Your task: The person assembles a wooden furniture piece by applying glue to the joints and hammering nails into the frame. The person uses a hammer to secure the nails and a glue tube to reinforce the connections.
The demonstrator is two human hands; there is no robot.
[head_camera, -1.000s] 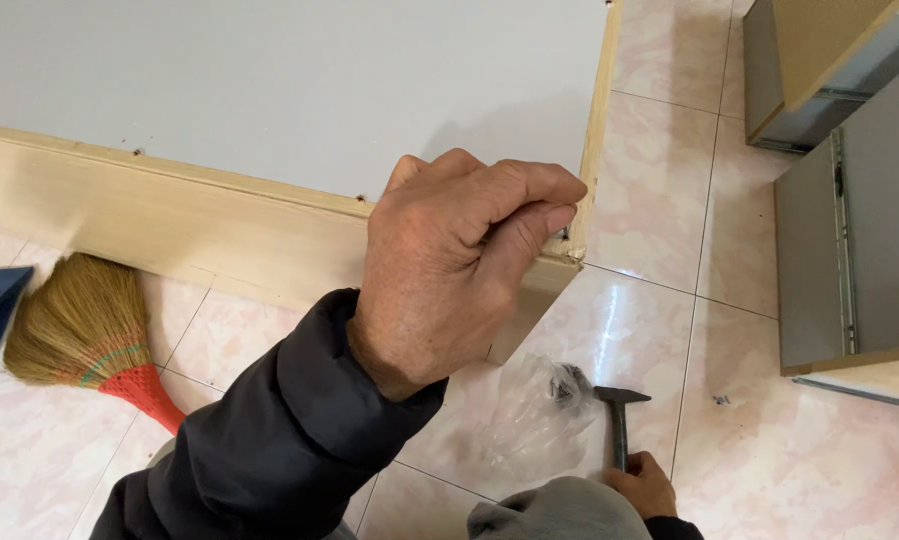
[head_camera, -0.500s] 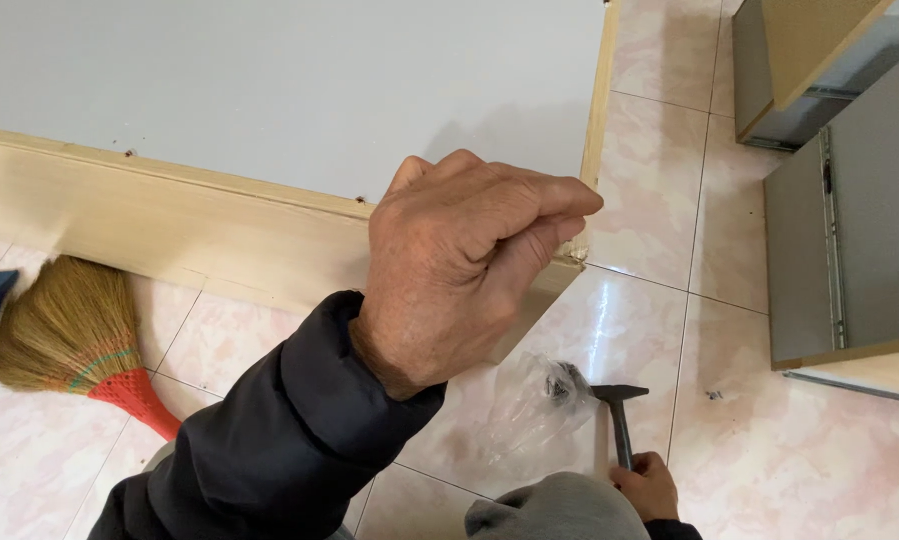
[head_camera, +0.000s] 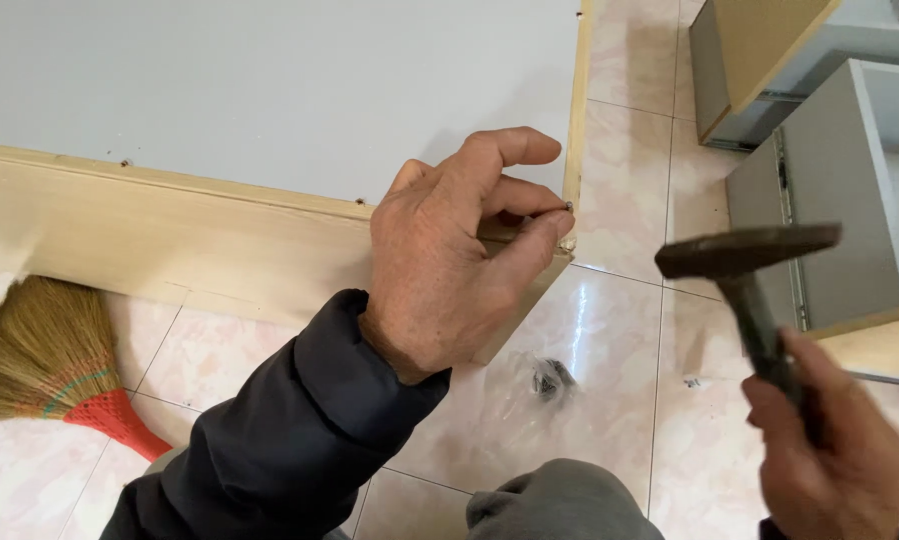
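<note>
My left hand [head_camera: 450, 260] rests at the corner of a pale wooden cabinet frame [head_camera: 170, 235] with a grey panel [head_camera: 270, 80]. Its thumb and fingers pinch a small nail [head_camera: 568, 207] upright against the frame's corner edge. My right hand [head_camera: 830, 450] grips the handle of a dark metal hammer [head_camera: 745, 260], raised in the air to the right of the corner, head pointing left. A dark sleeve covers my left forearm.
A straw broom [head_camera: 40, 350] with a red binding lies on the tiled floor at the left. A clear plastic bag of small fittings [head_camera: 550, 380] lies on the tiles below the corner. Grey-and-wood cabinet boxes [head_camera: 820, 180] stand at the right.
My right hand has lifted the hammer from the floor up to the right of the corner. My left fingers have opened slightly, showing the nail at the corner.
</note>
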